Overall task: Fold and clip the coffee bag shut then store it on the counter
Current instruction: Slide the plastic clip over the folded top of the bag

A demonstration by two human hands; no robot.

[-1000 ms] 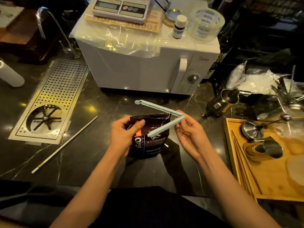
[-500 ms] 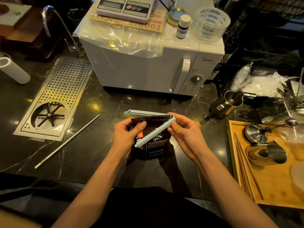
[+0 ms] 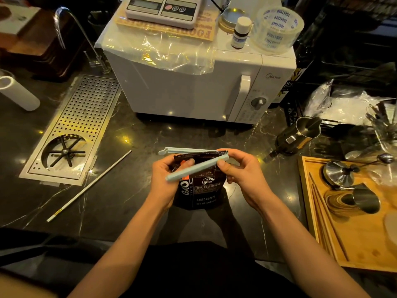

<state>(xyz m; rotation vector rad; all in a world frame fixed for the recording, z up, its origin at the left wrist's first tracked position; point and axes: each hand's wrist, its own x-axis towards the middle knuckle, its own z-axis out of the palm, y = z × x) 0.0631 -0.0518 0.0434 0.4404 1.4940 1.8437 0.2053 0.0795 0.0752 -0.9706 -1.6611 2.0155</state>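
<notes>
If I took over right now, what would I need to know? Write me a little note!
Left hand: holds the coffee bag upright, above the dark counter.
Right hand: pinches the hinge end of the pale blue bag clip.
Clip: open in a V, one arm behind the bag's top edge, one in front.
Done: clip slid over the bag's top.
Left: press the two arms together until they lock, then stand the bag on the counter.

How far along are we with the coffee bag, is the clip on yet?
Done: the clip straddles the coffee bag top, one arm behind, one in front. In hand: left hand holds the bag, right hand pinches the clip's hinge end; its arms are still splayed. Left: snap it shut, set the bag on the counter.
</notes>
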